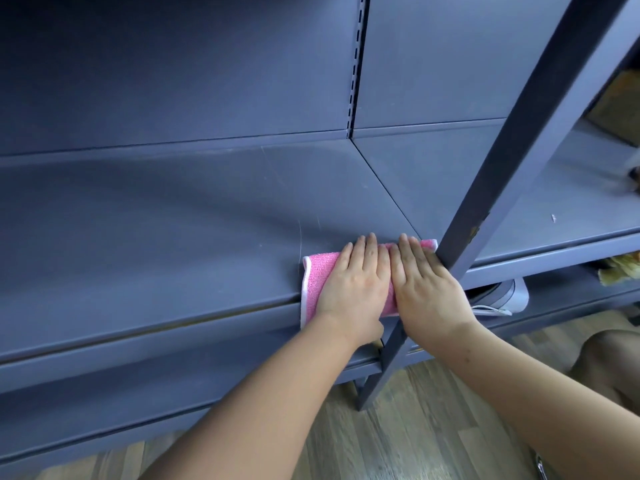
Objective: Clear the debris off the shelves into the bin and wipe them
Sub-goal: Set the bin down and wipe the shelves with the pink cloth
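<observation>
Both hands lie flat on a pink cloth [317, 271] with a white hem, which is spread on the grey shelf [173, 237] at its front edge, just below the middle of the view toward 6 o'clock. The left hand [353, 284] presses the cloth's middle with straight, close-set fingers; nothing is clenched, and its thumb drops over the shelf's front lip. The right hand [427, 284] sits touching it at its 3 o'clock side, palm down and fingers straight too (a press, not a grasp). The cloth's near end hangs over the lip. A dark upright post [519, 133] slants from 1 o'clock down to 5 o'clock, just beside the right hand. Out at 3 o'clock a white fleck [553, 218] lies on the neighbouring shelf board. A wooden floor [433, 410] shows at 5 o'clock.
</observation>
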A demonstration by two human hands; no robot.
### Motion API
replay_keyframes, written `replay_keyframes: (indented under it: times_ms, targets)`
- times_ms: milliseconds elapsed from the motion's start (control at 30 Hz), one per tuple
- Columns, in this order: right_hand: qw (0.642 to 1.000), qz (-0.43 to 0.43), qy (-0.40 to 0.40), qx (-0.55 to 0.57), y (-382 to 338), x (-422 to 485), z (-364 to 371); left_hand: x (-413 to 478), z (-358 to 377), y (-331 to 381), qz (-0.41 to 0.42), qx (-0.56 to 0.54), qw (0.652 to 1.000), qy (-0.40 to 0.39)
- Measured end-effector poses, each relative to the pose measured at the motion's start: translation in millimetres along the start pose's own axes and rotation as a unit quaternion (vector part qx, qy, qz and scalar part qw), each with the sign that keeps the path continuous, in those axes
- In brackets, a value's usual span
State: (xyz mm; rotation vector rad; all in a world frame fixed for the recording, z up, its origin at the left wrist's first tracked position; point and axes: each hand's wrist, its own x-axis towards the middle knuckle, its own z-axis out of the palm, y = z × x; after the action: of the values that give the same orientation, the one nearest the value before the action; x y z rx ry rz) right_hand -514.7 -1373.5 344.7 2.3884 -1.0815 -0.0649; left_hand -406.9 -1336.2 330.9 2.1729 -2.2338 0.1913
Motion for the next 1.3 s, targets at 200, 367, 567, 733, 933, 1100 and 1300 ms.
replay_keyframes:
  times_ms: [200, 367, 567, 733, 933, 1100, 1300]
  targets:
    - [0.995, -0.011, -0.052, 0.087, -5.1, -16.5, -30.5, -21.9, -21.3, -6.6, -0.054, -0.202, 0.977, -0.033]
    - [0.986, -0.089, -0.098, 0.102, -1.9, -26.8, -56.8, -47.3, -55.0, -21.0, -0.118, -0.218, 0.969, -0.007]
    - [0.970, -0.137, -0.127, 0.154, 25.2, -31.0, -110.1, -62.8, -126.6, -21.8, -0.091, -0.195, 0.976, -0.019]
    - [0.977, -0.160, -0.051, 0.129, 62.0, -24.9, -185.6, -71.1, -213.4, -32.1, -0.023, -0.122, 0.990, 0.068]
    - [0.980, -0.158, 0.039, 0.111, 95.2, -11.7, -273.5, -76.5, -306.2, -45.6, 0.001, -0.054, 0.986, 0.160]
    - [0.981, -0.153, 0.087, 0.078, 108.4, -0.6, -317.8, -80.7, -354.9, -54.8, -0.008, -0.005, 0.981, 0.194]
    - [0.980, -0.139, 0.124, 0.071, 107.3, 25.6, -356.6, -80.8, -383.9, -86.1, -0.014, 0.096, 0.972, 0.213]
